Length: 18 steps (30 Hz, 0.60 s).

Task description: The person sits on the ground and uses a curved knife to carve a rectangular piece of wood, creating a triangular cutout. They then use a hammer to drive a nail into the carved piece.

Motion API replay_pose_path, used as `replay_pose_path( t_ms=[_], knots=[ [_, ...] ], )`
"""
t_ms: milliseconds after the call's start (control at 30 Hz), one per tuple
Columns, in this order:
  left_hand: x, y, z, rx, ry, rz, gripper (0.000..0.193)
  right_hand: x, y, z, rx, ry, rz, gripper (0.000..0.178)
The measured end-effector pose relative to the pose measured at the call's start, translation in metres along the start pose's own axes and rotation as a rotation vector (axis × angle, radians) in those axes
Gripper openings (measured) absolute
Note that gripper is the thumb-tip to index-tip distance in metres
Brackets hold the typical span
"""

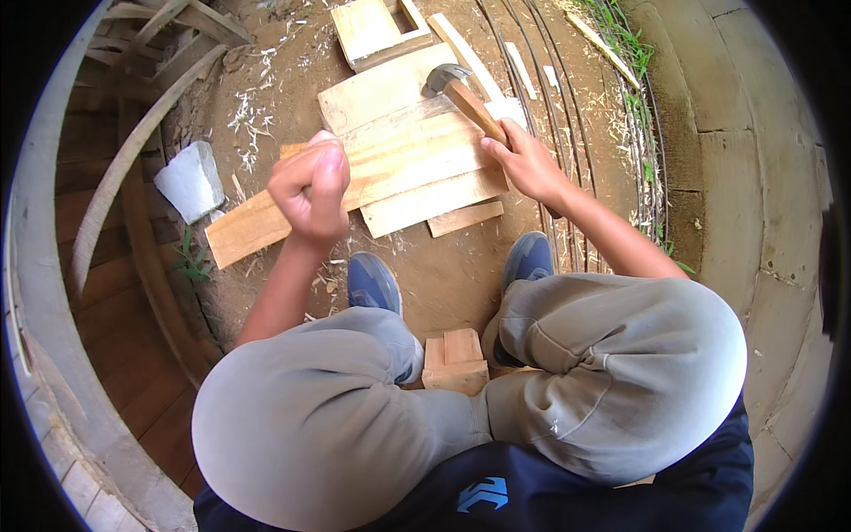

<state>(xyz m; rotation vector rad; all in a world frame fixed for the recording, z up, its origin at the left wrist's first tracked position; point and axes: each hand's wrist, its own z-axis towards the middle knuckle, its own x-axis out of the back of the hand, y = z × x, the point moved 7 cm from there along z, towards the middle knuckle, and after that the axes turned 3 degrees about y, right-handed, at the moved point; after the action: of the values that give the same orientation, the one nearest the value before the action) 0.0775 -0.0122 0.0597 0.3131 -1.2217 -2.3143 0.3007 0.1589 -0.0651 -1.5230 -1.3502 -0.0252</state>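
Note:
My right hand [530, 167] grips a claw hammer [476, 108] by the lower end of its wooden handle. The dark metal head points away from me, over the boards. My left hand [310, 191] is raised with its fingers curled into a fist, and whatever it may hold is hidden. Below both hands lies a long plank [412, 161], running from lower left to upper right. Another board [434, 202] shows along its near edge, with a short strip [465, 218] nearer my feet. Beyond the plank is a wide board [390, 84].
An open wooden frame or box [377, 40] lies at the far end. A pale stone block [191, 182] sits at left, near curved timbers [133, 155]. Long thin rods [572, 106] run along the right. Wood blocks [456, 363] stand between my legs. Shavings litter the dirt.

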Motion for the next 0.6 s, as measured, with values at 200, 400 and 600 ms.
replay_pose_path(
  t_ms=[200,400,600],
  knots=[
    [-0.042,-0.052,0.018,-0.155,-0.521,0.400,0.033,0.001,0.006,0.002,0.054,0.041,0.052,0.046],
    [-0.076,-0.087,-0.005,-0.312,-0.764,0.596,0.036,-0.002,0.006,0.000,0.024,0.048,0.129,0.046],
    [-0.078,-0.108,-0.035,-0.091,-0.855,0.628,0.041,0.000,0.007,-0.002,0.015,0.048,0.132,0.045]
  ],
)
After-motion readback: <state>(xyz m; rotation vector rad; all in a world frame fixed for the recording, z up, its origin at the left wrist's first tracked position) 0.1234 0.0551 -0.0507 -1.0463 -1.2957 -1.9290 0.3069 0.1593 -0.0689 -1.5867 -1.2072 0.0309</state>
